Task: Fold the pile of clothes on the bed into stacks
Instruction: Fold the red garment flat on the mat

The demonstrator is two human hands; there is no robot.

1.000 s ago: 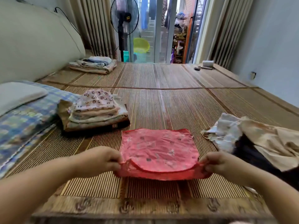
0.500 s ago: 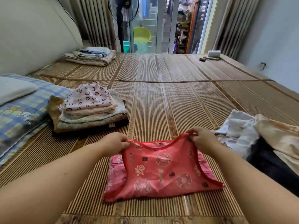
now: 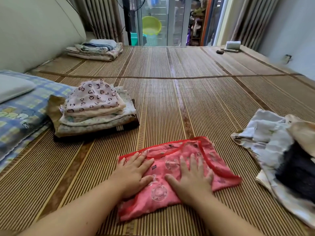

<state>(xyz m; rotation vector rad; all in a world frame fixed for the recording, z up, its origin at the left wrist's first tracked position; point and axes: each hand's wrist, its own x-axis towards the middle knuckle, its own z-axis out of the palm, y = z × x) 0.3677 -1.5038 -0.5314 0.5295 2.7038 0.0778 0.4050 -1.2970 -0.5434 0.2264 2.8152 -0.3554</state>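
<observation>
Your left hand [image 3: 134,174] and right hand [image 3: 192,180] both lie palm down on the pink garment [image 3: 160,193], side by side, with the thumbs nearly meeting. Your fingers [image 3: 193,160] are straight and slightly spread. They press flat on the cloth and curl round nothing. The garment is folded and edged in red, and it lies on the bamboo mat [image 3: 170,108] directly under your palms.

Ahead of your left fingers and off to their left sits a folded stack [image 3: 95,108], topped by a pale piece printed with hearts. It stands apart from the garment. To the right of your right fingers, near the garment but not touching it, lies the unfolded pile [image 3: 272,142] of white, tan and black clothes.

Far beyond your left fingertips, by the curtains [image 3: 102,19], rests another stack of folded linen [image 3: 97,50]. Further left of your fingers, past the heart-print stack, are a checked blanket [image 3: 20,116] and a pillow [image 3: 12,86].
</observation>
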